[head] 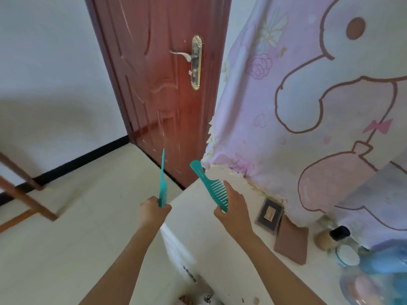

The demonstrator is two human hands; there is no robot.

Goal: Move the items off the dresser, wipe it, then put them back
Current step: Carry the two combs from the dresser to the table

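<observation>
My left hand (154, 209) grips the toothed end of a thin teal tail comb (162, 179), its pointed tail sticking up over the floor, left of the dresser. My right hand (233, 205) holds a wide-tooth teal comb (209, 186) by its toothed end, handle pointing up and left, above the white dresser top (202, 227). On the dresser to the right lie a small dark framed box (269, 213), a brown flat case (291, 243), a bottle with a black cap (332, 236), a small white jar (346, 255) and blurred blue items (383, 263).
A pink cartoon-print cloth (308, 106) hangs over the back of the dresser. A red-brown door (158, 84) with a brass handle stands ahead. Pale floor (77, 216) lies to the left, with brown wooden furniture legs (28, 194) at the far left.
</observation>
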